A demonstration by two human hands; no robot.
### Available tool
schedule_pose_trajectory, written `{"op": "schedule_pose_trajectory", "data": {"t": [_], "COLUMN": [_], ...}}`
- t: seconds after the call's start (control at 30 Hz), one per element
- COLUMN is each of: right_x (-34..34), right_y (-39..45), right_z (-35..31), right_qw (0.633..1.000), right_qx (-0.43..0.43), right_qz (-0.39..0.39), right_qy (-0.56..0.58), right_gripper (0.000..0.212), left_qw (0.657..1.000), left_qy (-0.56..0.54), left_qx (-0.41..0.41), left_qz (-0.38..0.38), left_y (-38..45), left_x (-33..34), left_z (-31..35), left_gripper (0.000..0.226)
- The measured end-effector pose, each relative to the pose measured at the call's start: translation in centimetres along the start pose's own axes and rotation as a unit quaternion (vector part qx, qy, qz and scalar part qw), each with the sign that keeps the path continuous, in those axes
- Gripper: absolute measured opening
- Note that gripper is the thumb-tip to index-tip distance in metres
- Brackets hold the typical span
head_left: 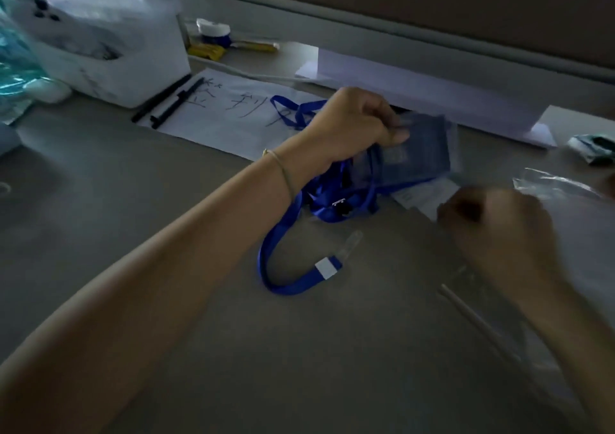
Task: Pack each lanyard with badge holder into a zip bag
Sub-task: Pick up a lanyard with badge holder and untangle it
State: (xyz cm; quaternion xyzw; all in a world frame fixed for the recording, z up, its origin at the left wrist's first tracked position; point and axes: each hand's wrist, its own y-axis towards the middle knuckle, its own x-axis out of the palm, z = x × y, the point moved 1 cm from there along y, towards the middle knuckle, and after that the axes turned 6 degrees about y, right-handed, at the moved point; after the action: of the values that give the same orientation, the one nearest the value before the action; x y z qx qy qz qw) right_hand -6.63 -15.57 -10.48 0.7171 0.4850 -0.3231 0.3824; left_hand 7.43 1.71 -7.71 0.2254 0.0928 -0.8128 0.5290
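My left hand (pixel 357 124) pinches the top of a blue badge holder (pixel 419 150) and holds it above the grey table, below the folded white card. Its blue lanyard (pixel 283 260) trails down from the holder, bunches at a black clip and loops toward me on the table. My right hand (pixel 499 233) is curled into a fist at the right, gripping the edge of a clear zip bag (pixel 519 327) that lies along the table under my forearm. The bag is faint and blurred. A second blue lanyard (pixel 293 114) lies on the written sheet behind my left hand.
A white sheet with handwriting (pixel 213 110) and two black pens (pixel 169 100) lie at the back left beside a white storage box (pixel 109 50). A folded white card (pixel 432 97) stands at the back. More clear bags (pixel 552 183) lie at the right edge.
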Motion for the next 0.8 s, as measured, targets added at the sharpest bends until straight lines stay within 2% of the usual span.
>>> {"op": "schedule_pose_trajectory", "data": {"t": [0.1, 0.2, 0.3, 0.37, 0.47, 0.67, 0.8], "right_x": [0.9, 2.2, 2.8, 3.4, 4.2, 3.8, 1.5], "right_y": [-0.3, -1.2, -2.3, -2.8, -3.3, -3.9, -3.1], "right_z": [-0.1, -1.7, -3.6, -4.3, -5.1, -4.8, -4.4], "right_qw": [0.991, 0.986, 0.976, 0.978, 0.982, 0.981, 0.985], "right_qx": [-0.013, -0.065, -0.09, -0.109, -0.137, -0.124, -0.112], "right_qz": [-0.109, -0.156, -0.176, -0.157, -0.125, -0.139, -0.117], "right_qy": [-0.07, 0.006, 0.093, 0.087, 0.044, 0.053, 0.059], "right_gripper": [0.027, 0.028, 0.008, 0.011, 0.018, 0.008, 0.016], "left_qw": [0.994, 0.987, 0.974, 0.969, 0.964, 0.948, 0.958], "left_qy": [-0.066, -0.105, -0.166, -0.167, -0.195, -0.262, -0.234], "left_qx": [-0.037, -0.044, -0.058, -0.063, -0.071, -0.126, -0.146], "left_qz": [0.072, 0.111, 0.145, 0.17, 0.164, 0.13, 0.074], "left_y": [-0.1, -0.3, -0.5, -0.5, -0.4, -0.4, -0.3], "left_x": [-0.7, -1.0, -1.2, -1.3, -1.1, -1.4, -2.1], "left_z": [-0.4, -0.8, -0.7, -0.7, -0.6, -1.2, -1.1], "left_gripper": [0.014, 0.014, 0.007, 0.008, 0.008, 0.018, 0.024]}}
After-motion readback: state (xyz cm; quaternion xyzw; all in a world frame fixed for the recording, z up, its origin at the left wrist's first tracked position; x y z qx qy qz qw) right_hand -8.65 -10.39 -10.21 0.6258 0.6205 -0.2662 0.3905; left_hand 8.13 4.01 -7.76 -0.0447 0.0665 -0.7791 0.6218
